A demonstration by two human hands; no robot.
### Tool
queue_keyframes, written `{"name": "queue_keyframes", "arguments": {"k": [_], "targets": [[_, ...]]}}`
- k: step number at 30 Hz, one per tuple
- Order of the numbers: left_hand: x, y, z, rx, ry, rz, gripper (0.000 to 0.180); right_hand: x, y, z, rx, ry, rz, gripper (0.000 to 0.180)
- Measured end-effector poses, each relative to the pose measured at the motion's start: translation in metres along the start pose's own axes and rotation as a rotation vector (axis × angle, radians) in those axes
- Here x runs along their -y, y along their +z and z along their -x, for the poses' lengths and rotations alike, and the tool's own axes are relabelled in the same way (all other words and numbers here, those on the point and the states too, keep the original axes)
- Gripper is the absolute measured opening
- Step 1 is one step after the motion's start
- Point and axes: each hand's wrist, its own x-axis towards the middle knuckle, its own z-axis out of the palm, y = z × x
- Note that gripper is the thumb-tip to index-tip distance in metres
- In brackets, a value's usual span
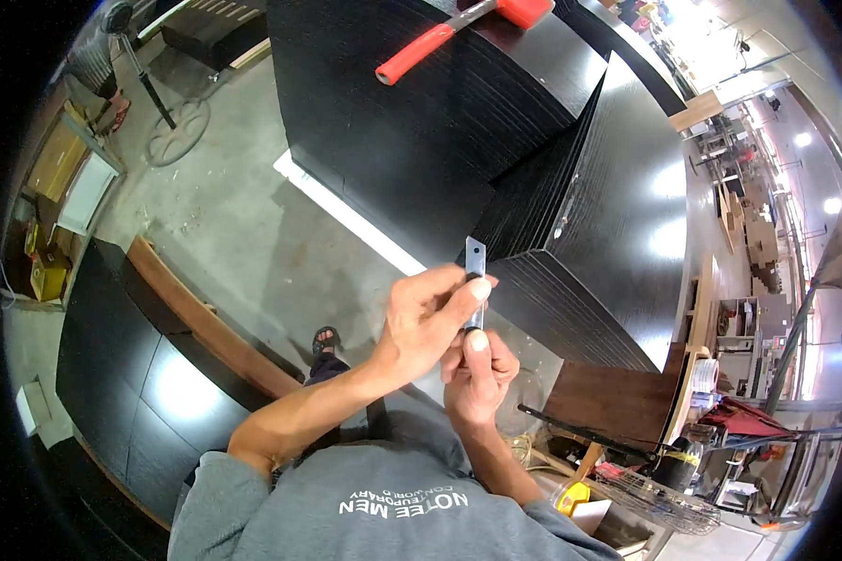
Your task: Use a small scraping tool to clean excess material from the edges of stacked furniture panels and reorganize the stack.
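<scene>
My left hand (421, 323) and my right hand (480, 379) both pinch a narrow, flat utility knife blade (475, 254) upright in front of my chest. The blade is silvery, with a slanted top end and a small dark hole. My left thumb and fingers grip its middle, while my right thumb and fingers close on the lower part just beneath. The lower end is hidden by my right fingers. Just beyond the blade stands a stack of black wood-grain panels (617, 206), its layered edges facing me.
A hammer with a red handle (416, 54) lies on another black panel stack (374, 122) ahead. More black panels (150, 393) lie at left beside a brown wooden edge (215, 327). A brown board (608, 397) and a wire fan guard (660, 496) are at right. A fan stand (178, 131) stands far left.
</scene>
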Motion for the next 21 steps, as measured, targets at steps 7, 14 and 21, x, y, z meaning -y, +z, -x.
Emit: {"name": "queue_keyframes", "arguments": {"k": [7,14,21], "targets": [[-0.003,0.009,-0.044,-0.085,0.079,0.018,0.02,0.039,-0.016,-0.02,0.105,0.037,0.398,0.03],[0.005,0.028,-0.081,-0.039,0.223,-0.06,0.025,0.099,-0.056,-0.079,-0.243,-0.74,0.876,0.015],[0.016,0.047,-0.089,-0.018,0.226,-0.031,0.022,0.093,-0.059,-0.102,-0.243,-0.69,1.065,0.015]]}}
